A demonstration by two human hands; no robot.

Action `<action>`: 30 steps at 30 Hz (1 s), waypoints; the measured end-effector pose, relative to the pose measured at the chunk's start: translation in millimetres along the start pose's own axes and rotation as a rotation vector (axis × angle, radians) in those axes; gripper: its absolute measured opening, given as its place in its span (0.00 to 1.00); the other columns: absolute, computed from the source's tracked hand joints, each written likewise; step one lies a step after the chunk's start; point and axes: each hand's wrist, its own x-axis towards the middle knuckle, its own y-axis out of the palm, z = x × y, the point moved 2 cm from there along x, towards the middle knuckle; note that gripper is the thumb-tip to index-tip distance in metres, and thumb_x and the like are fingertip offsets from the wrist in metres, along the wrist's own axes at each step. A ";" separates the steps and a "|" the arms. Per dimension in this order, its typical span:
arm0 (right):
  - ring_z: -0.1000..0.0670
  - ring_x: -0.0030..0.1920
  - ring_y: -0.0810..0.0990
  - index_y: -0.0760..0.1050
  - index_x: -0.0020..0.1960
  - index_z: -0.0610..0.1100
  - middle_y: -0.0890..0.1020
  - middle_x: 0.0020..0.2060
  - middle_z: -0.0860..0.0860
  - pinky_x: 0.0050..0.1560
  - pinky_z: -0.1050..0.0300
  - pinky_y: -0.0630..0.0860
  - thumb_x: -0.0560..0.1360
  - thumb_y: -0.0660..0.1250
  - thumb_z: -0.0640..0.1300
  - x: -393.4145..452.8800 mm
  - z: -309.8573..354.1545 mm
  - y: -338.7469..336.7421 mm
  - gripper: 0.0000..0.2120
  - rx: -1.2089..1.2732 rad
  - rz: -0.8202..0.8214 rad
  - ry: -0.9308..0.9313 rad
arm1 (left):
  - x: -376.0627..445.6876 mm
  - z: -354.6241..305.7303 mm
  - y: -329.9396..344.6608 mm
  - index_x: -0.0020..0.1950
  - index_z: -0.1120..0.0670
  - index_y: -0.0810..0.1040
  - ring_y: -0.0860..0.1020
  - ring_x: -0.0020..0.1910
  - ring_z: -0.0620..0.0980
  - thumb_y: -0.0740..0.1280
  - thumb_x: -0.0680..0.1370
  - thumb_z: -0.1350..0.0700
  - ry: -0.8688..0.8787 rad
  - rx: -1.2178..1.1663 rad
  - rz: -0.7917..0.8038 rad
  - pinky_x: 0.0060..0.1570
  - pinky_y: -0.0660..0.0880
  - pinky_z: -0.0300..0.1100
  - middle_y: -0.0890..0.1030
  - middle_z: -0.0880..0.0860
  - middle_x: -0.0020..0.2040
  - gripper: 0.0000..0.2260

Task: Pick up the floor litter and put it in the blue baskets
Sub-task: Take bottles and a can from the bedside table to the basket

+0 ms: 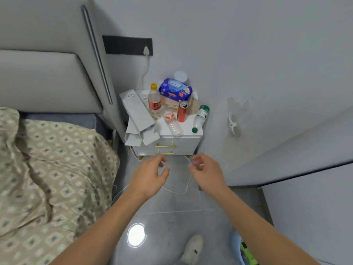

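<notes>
At the foot of the white nightstand [168, 144], toward twelve o'clock from where I am standing, I am working both hands over a thin white cable [188, 180] that is looping across the grey tile floor [172, 217]. My right hand [205, 172] is pinching the cable between thumb and curled fingers, the cord dropping from that pinch and curving round toward six o'clock. My left hand [150, 175] is hanging just beside it at nine o'clock, fingers loosely curled and holding nothing that I can make out. A blue basket [236, 243] is showing only as a rim at about five o'clock, near my shoe [193, 249], with something green inside.

I am judging this as the pick-up step, though I am not seeing any plain litter on the floor here; the bottles and the red can [182, 111] are sitting on the nightstand top, not the floor. Whether the cable counts as litter, I cannot tell. If it does, the next move is calling for gathering the slack with the left hand, since one end is running off under the bed [47, 159] side at eight o'clock and may snag.
</notes>
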 end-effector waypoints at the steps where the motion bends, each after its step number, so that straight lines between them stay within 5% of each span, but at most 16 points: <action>1: 0.52 0.47 0.82 0.77 0.54 0.53 0.81 0.47 0.57 0.51 0.52 0.79 0.75 0.70 0.50 19.9 1.0 2.4 0.09 -0.005 -0.021 0.008 | 17.1 0.1 6.5 0.61 0.46 0.76 0.78 0.52 0.46 0.65 0.79 0.46 -0.004 -0.009 0.001 0.52 0.78 0.49 0.79 0.45 0.53 0.11; 7: 0.48 0.48 0.82 0.74 0.59 0.47 0.82 0.47 0.50 0.50 0.53 0.78 0.74 0.69 0.49 151.3 -18.8 15.0 0.15 0.086 -0.103 0.191 | 143.3 -3.6 51.0 0.66 0.52 0.73 0.79 0.54 0.53 0.67 0.79 0.49 -0.178 -0.188 -0.043 0.53 0.75 0.46 0.79 0.52 0.56 0.17; 12: 0.44 0.57 0.80 0.68 0.70 0.45 0.77 0.62 0.46 0.57 0.47 0.80 0.74 0.73 0.52 248.2 -35.7 36.4 0.28 0.171 -0.146 0.328 | 255.6 11.4 79.3 0.74 0.56 0.65 0.74 0.64 0.63 0.65 0.80 0.47 -0.358 -0.186 -0.073 0.61 0.74 0.55 0.73 0.60 0.67 0.26; 18: 0.35 0.60 0.76 0.62 0.72 0.45 0.69 0.65 0.42 0.61 0.41 0.77 0.70 0.75 0.54 328.2 -62.9 65.8 0.37 0.097 -0.198 0.438 | 356.9 47.6 112.9 0.73 0.61 0.62 0.66 0.71 0.64 0.65 0.80 0.45 -0.631 -0.222 -0.093 0.66 0.67 0.55 0.65 0.63 0.71 0.29; 26: 0.38 0.57 0.80 0.65 0.65 0.42 0.77 0.62 0.41 0.53 0.49 0.77 0.71 0.77 0.47 357.9 -81.2 68.6 0.30 0.149 -0.208 0.496 | 398.2 72.5 136.8 0.77 0.65 0.56 0.64 0.74 0.65 0.67 0.78 0.39 -0.736 -0.210 -0.070 0.73 0.63 0.56 0.62 0.65 0.75 0.40; 30: 0.39 0.57 0.80 0.68 0.64 0.41 0.79 0.60 0.43 0.54 0.48 0.79 0.71 0.77 0.45 358.1 -87.1 68.6 0.28 0.219 -0.179 0.528 | 399.3 72.9 140.3 0.74 0.63 0.60 0.68 0.71 0.65 0.68 0.77 0.39 -0.746 -0.235 -0.043 0.70 0.67 0.55 0.67 0.65 0.72 0.37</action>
